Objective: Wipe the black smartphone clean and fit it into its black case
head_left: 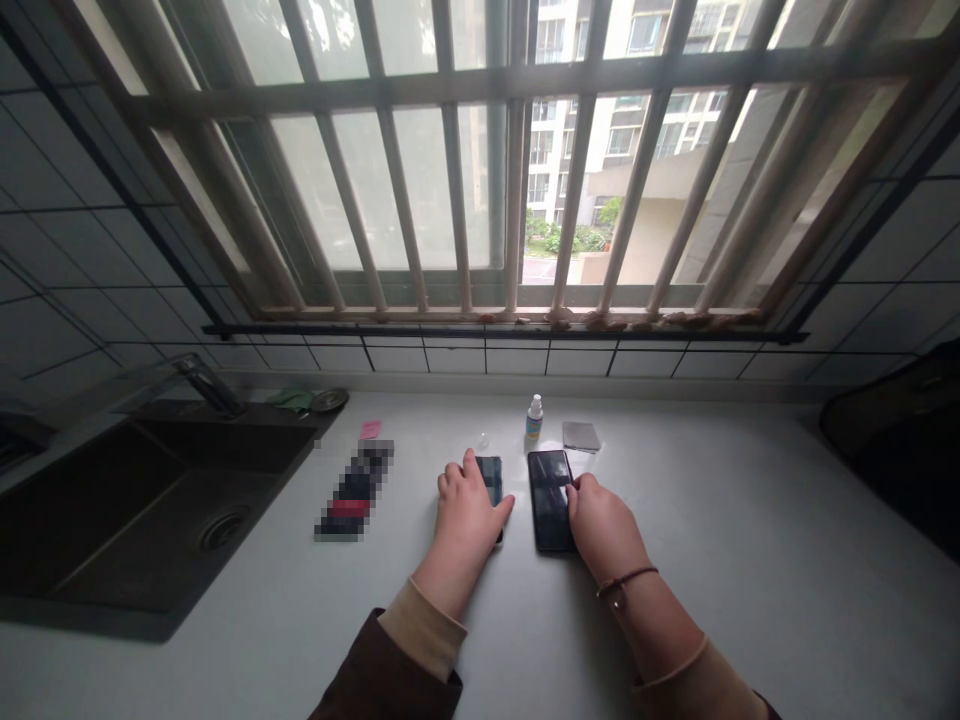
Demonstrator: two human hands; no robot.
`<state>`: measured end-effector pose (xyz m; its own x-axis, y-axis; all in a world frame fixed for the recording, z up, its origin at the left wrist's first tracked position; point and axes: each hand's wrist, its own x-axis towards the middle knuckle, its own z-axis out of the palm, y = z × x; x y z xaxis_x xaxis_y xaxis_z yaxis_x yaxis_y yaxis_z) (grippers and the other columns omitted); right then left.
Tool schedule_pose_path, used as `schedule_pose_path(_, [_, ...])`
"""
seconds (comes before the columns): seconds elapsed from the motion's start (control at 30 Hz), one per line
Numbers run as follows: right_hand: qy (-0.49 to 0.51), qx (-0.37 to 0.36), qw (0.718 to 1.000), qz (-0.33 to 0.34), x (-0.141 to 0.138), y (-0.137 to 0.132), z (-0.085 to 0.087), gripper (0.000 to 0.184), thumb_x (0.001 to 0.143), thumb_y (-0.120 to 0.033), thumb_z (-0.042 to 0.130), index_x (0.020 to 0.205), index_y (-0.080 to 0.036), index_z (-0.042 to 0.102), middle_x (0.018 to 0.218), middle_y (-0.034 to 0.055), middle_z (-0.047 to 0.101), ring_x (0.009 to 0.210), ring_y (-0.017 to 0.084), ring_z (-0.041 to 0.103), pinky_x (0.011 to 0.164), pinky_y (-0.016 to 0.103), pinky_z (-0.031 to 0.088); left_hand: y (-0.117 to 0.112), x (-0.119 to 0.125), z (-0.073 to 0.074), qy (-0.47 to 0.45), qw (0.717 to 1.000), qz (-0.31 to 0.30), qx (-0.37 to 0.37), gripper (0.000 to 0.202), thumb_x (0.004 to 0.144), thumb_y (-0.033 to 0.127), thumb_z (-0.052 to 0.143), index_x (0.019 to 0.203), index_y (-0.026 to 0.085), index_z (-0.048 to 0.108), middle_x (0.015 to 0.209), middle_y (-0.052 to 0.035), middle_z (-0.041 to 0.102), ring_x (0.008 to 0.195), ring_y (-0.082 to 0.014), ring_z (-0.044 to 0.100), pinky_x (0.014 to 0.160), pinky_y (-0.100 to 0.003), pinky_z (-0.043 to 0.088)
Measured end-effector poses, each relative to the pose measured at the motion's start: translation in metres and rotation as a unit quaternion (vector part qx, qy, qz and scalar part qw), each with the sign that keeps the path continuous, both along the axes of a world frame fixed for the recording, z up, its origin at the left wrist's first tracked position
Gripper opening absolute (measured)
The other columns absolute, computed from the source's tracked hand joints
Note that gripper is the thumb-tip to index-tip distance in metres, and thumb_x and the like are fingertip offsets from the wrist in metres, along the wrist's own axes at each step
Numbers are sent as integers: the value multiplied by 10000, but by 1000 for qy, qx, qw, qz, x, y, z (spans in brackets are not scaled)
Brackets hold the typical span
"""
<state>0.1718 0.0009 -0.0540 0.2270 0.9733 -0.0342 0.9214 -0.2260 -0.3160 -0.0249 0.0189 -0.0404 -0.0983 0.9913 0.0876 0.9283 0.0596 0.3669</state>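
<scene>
My left hand [466, 520] lies over a smartphone [492, 474] on the counter, its fingers bent to the left and its thumb spread past the phone's right edge. It covers much of that phone. A larger black smartphone [550, 510] lies just to the right, screen up with light streaks on the glass. The right edge of this one is pinched by my right hand [609, 528], thumb on the edge and the other fingers mostly hidden. Behind the phones stand a small white-capped bottle [534, 418] and a flat grey cloth or pad [580, 436].
A dark sink [150, 500] with a faucet [210, 385] is set into the white counter [750, 560] at left. Beside it lie a pixelated dark item [356, 492] and a pink slip [370, 430]. A barred window [480, 200] rises behind; a black object [907, 450] stands at far right.
</scene>
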Motion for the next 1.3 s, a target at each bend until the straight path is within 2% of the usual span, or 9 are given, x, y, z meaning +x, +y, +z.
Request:
schedule_pose_path(0.13, [-10,5,1000,4,-1,0,-2,215,1116,-254,482,1070,-142,659,1080,158,766,952,253,763,719,300,433,0,0,-2,2,1000,-2,5,935,832,449,808,1575,111,353,1355,-231,550,1281,-400,534,1110,-432,368])
schedule_pose_path(0.3, [-13,7,1000,5,0,1,-4,205,1114,-250,484,1062,-146,653,1059,148,764,925,246,753,708,308,427,0,0,-1,3,1000,-2,1,931,834,448,803,1576,110,354,1358,-234,546,1282,-403,528,1114,-435,365])
schedule_pose_path(0.5, [-16,20,1000,-5,-3,-4,5,163,1102,-257,522,1111,-141,635,1080,148,748,944,255,742,711,312,425,1,0,-3,0,1000,-4,5,907,863,484,776,1579,110,362,1367,-236,542,1280,-404,521,1101,-440,374])
schedule_pose_path(0.63, [-10,85,996,10,-10,-11,13,204,1094,-302,538,1220,-161,615,1175,137,718,975,256,728,736,314,446,-1,1,-2,3,1000,-2,10,840,920,476,716,1577,85,369,1359,-251,548,1266,-408,528,1083,-449,386])
schedule_pose_path(0.8, [36,163,985,51,-19,-10,17,204,1080,-306,547,1223,-187,631,1165,118,712,1038,259,703,851,317,474,-2,2,0,6,1000,4,9,780,949,458,682,1568,92,380,1362,-252,552,1279,-406,532,1071,-452,398])
schedule_pose_path(0.93, [78,193,976,58,-22,13,28,238,1074,-317,541,1257,-184,616,1169,121,712,1036,246,699,844,312,485,0,3,-1,18,1000,4,13,773,952,454,681,1561,79,388,1350,-249,560,1278,-402,541,1075,-455,408])
schedule_pose_path(1.13, [69,213,974,28,-22,79,55,340,1079,-376,571,1356,-180,584,1222,137,712,1002,251,715,785,312,474,2,2,-3,34,999,3,21,770,966,440,677,1558,32,403,1335,-253,568,1262,-403,553,1079,-473,429])
schedule_pose_path(1.23, [68,211,975,26,-24,106,59,353,1075,-407,591,1336,-170,605,1220,152,717,1016,265,718,777,316,465,2,2,-4,29,999,5,26,770,960,436,688,1556,35,410,1324,-255,574,1247,-401,565,1052,-471,454])
schedule_pose_path(1.3, [69,209,975,30,-25,117,58,300,1077,-395,590,1264,-167,646,1176,152,732,1011,271,718,775,319,460,1,2,-4,25,999,9,29,765,956,436,693,1553,44,418,1320,-253,576,1245,-402,569,1037,-469,467])
